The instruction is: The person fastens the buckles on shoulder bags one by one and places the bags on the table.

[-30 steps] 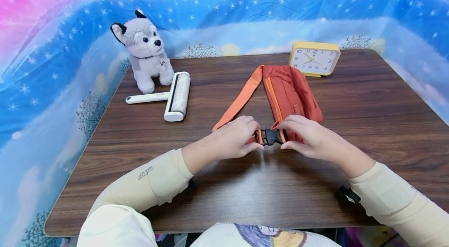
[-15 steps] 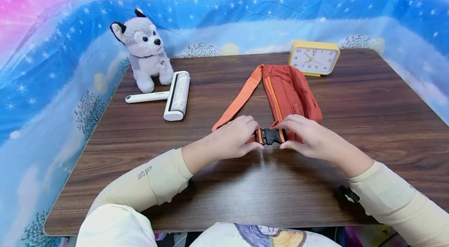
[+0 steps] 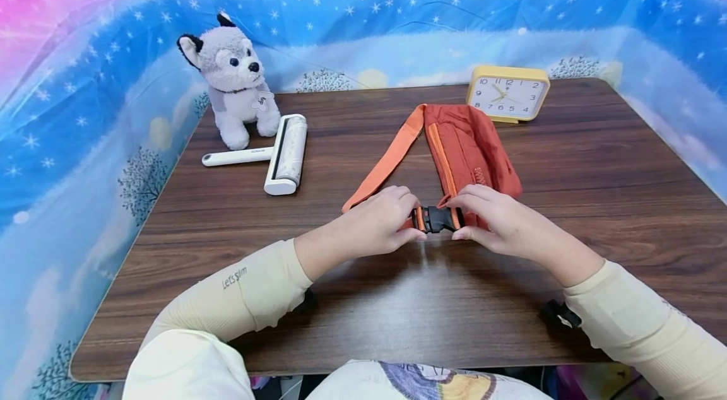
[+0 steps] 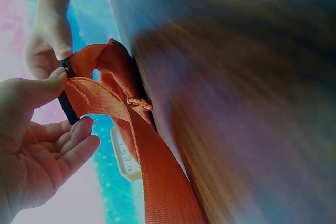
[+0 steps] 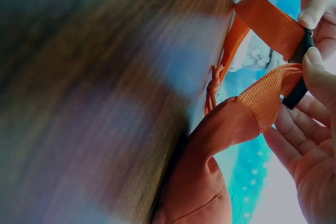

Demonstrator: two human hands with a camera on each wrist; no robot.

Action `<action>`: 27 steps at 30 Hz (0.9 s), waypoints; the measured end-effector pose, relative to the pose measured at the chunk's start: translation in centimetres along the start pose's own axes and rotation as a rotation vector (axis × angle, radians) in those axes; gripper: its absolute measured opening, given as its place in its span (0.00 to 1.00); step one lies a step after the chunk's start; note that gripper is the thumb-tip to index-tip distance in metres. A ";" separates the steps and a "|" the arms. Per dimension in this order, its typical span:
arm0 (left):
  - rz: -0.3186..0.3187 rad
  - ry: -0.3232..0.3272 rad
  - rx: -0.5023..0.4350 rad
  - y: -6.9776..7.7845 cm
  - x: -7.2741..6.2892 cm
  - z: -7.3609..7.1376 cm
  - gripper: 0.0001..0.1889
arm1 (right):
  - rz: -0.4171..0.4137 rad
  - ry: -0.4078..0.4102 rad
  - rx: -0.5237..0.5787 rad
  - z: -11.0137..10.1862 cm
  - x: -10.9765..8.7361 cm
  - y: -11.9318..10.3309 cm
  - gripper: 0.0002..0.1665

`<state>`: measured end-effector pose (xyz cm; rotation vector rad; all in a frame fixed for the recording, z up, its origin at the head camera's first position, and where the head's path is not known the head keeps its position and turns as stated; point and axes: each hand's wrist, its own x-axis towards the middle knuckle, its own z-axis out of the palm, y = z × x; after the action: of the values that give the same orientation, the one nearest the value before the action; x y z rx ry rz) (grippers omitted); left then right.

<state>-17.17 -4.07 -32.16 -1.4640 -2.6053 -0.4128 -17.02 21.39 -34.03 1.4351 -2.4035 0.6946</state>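
Note:
An orange-red waist bag (image 3: 468,147) lies on the table, its orange strap (image 3: 389,157) looping out to the left. In front of it the black side-release buckle (image 3: 438,219) is held up between both hands, its two halves joined as far as the head view shows. My left hand (image 3: 383,222) pinches the buckle's left end with thumb and fingers. The right hand (image 3: 502,222) pinches the other end, beside the bag. In the left wrist view, the strap (image 4: 157,166) runs down from the buckle (image 4: 68,103); the right wrist view shows webbing (image 5: 268,98) joining buckle to bag.
A plush husky (image 3: 238,84) sits at the back left of the brown table (image 3: 363,311). Just before it lies a white lint roller (image 3: 286,157) with its handle pointing left. Behind the bag, to the right, stands a yellow clock (image 3: 508,94).

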 end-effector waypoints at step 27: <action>-0.025 -0.036 -0.027 0.2 0.3 0.1 0.21 | 0.016 -0.013 0.006 0.0 -0.1 -0.1 0.26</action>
<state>-17.14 -3.69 -32.16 -1.4621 -2.6585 -0.4308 -16.87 21.46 -34.05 1.4282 -2.4273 0.6987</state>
